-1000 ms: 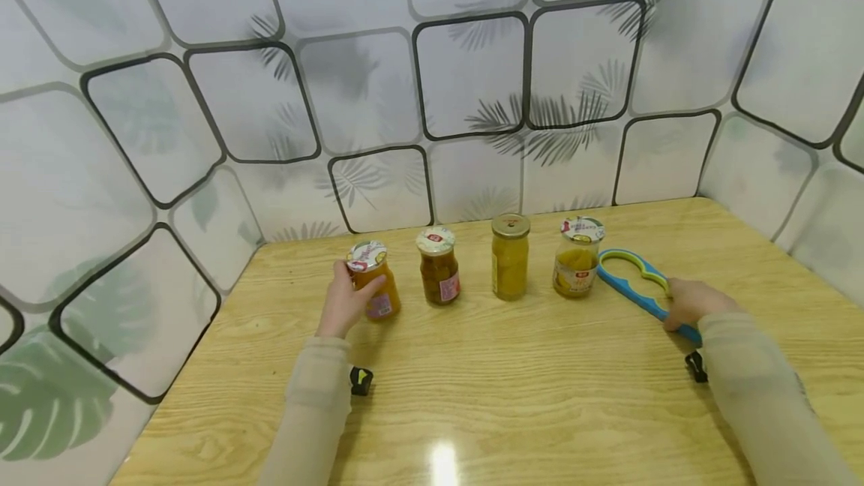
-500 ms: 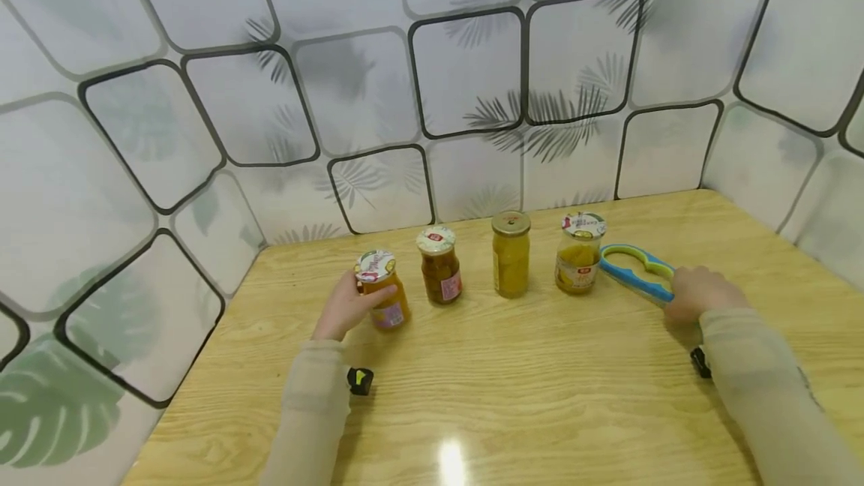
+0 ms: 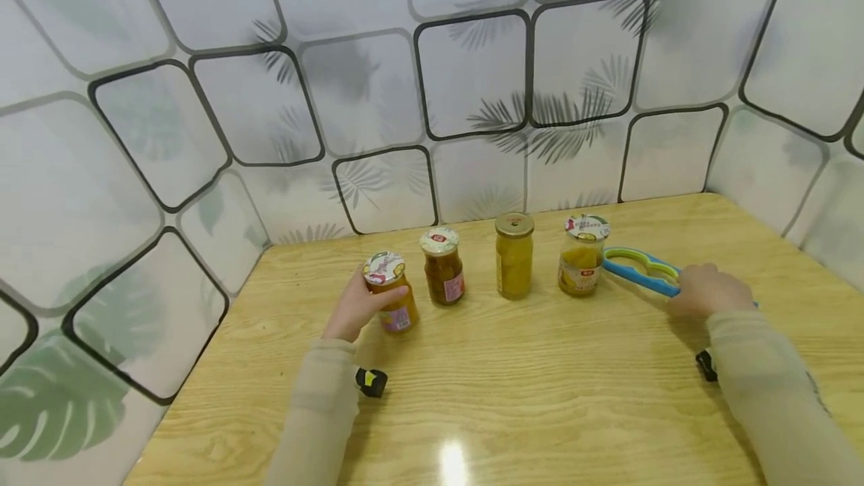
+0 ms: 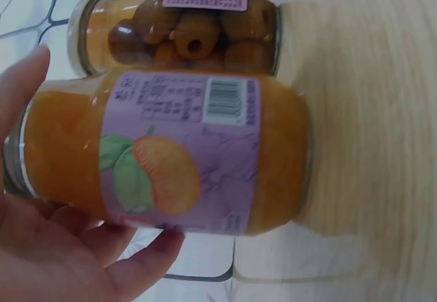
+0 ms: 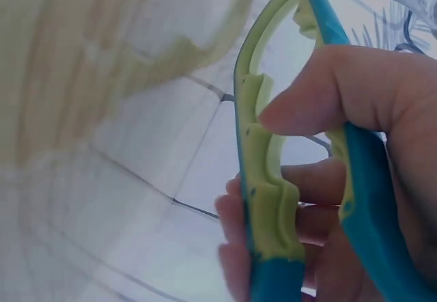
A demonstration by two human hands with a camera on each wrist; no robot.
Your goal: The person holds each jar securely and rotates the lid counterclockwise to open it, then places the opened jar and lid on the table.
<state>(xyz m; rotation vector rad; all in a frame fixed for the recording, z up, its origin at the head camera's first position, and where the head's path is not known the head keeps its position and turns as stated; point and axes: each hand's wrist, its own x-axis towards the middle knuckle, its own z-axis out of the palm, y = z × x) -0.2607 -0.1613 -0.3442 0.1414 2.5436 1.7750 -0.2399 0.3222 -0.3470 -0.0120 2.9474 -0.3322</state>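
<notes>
At the left end of the row, my left hand (image 3: 354, 310) grips a jar of orange fruit (image 3: 398, 306) with a patterned lid. Its purple label with a barcode (image 4: 222, 100) faces the left wrist camera, with thumb and fingers around the lid end. Close to its right stands a jar of dark brown fruit (image 3: 443, 272). On the right, my right hand (image 3: 712, 292) holds a blue and green jar opener (image 3: 641, 270). In the right wrist view, fingers curl around the opener's notched green inner side (image 5: 266, 172), with the thumb across its loop.
A tall jar of yellow fruit (image 3: 514, 261) with a gold lid stands mid-row. Right of it, a partly filled jar (image 3: 580, 265) stands close to the opener's tip. The wooden table (image 3: 513, 396) meets a patterned wall (image 3: 472, 88) behind the jars.
The left hand and the orange fruit jar have shifted right and nearer, closer to the brown fruit jar. My right hand has moved slightly right and up, turning the opener.
</notes>
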